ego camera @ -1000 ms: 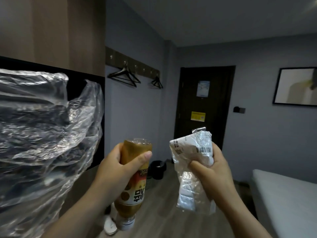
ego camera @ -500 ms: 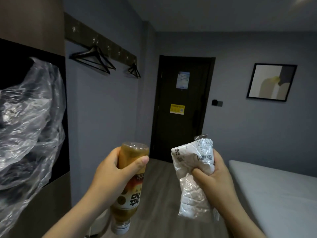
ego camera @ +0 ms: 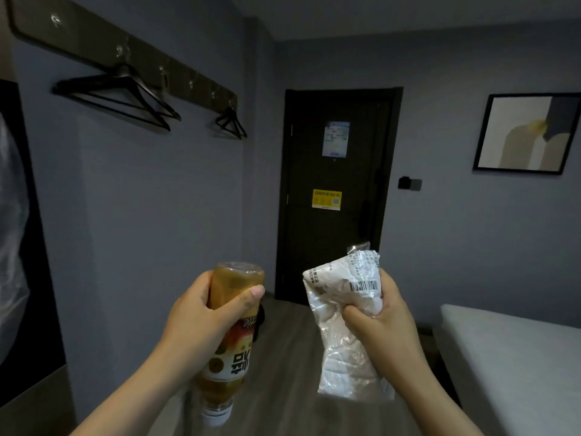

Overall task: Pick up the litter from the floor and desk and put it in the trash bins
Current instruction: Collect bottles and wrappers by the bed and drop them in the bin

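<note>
My left hand (ego camera: 201,316) grips a plastic drink bottle (ego camera: 231,357) with brown liquid and a printed label. The bottle is upside down, its white cap at the bottom. My right hand (ego camera: 380,325) grips a crumpled white plastic wrapper (ego camera: 339,287) with a barcode; its lower end hangs below my fist. Both hands are held up in front of me, side by side and apart. A small dark shape shows on the floor behind the bottle; I cannot tell what it is. No trash bin is plainly in view.
A dark door (ego camera: 336,196) with a yellow sticker stands straight ahead. A bed (ego camera: 515,360) fills the lower right. A hook rail with black hangers (ego camera: 125,99) runs along the left wall. Clear plastic film (ego camera: 12,253) shows at the far left edge. Wood floor (ego camera: 283,357) lies between.
The view has swung right and moved forward: the clear plastic film slid almost out at the left, and the door and bed came closer. Both hands keep their holds.
</note>
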Available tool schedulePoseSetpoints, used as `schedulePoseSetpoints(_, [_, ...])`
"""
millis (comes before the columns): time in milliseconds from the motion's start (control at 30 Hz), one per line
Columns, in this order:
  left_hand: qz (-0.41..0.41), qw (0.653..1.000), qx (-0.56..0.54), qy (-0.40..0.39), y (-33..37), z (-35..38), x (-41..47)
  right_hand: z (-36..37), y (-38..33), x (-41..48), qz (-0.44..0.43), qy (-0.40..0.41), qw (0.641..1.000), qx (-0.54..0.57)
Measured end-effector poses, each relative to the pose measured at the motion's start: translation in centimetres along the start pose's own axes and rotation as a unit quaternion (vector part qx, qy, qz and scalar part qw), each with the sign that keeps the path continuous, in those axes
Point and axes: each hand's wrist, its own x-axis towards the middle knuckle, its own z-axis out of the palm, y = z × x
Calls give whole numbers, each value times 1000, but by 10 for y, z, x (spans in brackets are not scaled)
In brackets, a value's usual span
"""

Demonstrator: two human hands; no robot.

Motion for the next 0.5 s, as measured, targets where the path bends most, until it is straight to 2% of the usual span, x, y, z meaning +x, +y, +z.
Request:
schedulePoseSetpoints(233, [-14,1000,2,-10,-29,54,92,10,61,87,15,-11,1000,-6])
schedulePoseSetpoints(500, [-19,1000,-23,-7,-78,88,218,55,129,200,8,-12,1000,-13])
